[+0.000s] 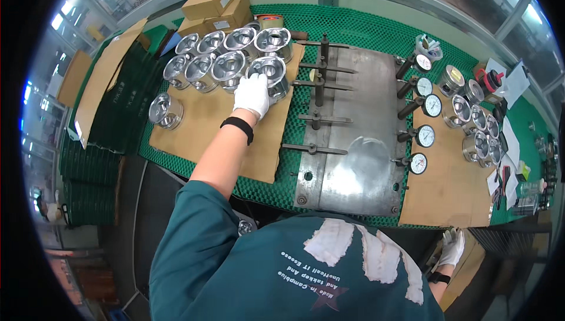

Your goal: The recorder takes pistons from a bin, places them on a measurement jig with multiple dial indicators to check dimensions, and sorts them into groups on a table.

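Note:
My left hand (253,95), in a white glove, reaches over the table with its fingers closed on the near left rim of a shiny metal piston (275,84). That piston stands at the right end of the near row, on a sheet of brown cardboard (235,144). Several similar pistons (229,67) stand close together to its left and behind it. One piston (166,111) sits apart at the left. My right hand (451,247), also gloved in white, hangs below the table's front edge at the lower right, its fingers loosely stretched and nothing seen in them.
A steel plate (365,109) with clamped bars and several dial gauges (432,105) lies right of the left cardboard. Further pistons (474,115) stand on the right-hand cardboard (441,185). Cardboard boxes (209,2) are stacked at the back left. Green crates (88,191) stand at the left.

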`<action>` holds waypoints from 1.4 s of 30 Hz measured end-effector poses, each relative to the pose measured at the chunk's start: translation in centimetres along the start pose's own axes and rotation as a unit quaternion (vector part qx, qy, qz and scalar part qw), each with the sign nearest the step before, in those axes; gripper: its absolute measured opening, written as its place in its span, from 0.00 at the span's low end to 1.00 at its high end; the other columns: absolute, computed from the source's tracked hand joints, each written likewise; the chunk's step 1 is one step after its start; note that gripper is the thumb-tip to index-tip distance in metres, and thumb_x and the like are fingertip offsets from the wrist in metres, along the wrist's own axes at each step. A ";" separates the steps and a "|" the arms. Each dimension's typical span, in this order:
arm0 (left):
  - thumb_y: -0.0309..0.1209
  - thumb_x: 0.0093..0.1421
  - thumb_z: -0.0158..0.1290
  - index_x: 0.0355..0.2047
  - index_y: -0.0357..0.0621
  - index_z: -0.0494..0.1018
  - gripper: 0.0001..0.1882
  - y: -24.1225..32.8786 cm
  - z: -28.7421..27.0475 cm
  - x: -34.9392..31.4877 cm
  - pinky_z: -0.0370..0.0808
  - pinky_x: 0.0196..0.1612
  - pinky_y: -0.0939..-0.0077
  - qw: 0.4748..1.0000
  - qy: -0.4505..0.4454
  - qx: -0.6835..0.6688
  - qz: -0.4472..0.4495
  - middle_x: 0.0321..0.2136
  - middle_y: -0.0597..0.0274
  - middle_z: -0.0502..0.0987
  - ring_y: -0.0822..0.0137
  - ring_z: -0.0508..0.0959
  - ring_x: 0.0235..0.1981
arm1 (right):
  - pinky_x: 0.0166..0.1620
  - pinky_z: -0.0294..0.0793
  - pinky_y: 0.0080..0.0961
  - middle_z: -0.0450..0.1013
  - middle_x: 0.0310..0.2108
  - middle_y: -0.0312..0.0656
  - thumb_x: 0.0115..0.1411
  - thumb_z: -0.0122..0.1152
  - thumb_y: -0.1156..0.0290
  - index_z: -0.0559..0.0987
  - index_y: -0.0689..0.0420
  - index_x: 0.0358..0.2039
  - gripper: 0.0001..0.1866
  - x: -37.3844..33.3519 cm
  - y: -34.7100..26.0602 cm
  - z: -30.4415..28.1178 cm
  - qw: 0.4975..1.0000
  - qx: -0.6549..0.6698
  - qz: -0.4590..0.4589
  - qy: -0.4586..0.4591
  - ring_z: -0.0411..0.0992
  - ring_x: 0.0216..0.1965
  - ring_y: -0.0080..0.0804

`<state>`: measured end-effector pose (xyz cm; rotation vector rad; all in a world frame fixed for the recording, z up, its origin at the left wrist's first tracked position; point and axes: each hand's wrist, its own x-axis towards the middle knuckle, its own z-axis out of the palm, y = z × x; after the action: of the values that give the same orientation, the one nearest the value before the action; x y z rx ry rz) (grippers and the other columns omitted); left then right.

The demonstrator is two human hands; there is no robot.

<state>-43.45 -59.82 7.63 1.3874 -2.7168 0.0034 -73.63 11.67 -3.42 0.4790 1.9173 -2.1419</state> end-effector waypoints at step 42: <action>0.22 0.60 0.57 0.52 0.35 0.69 0.19 10.2 -12.5 -21.1 0.76 0.47 0.77 0.620 -0.223 -0.752 -0.033 0.44 0.61 0.78 0.75 0.77 0.42 | 0.67 0.58 0.40 0.56 0.66 0.55 0.43 0.81 0.61 0.34 0.64 0.72 0.72 -27.3 -7.9 35.3 0.771 0.011 0.116 -0.625 0.56 0.68 0.49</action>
<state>-38.42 -36.20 18.76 0.7871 -1.5539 -2.1877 -54.70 -23.69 17.67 -0.5930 0.9499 -1.5422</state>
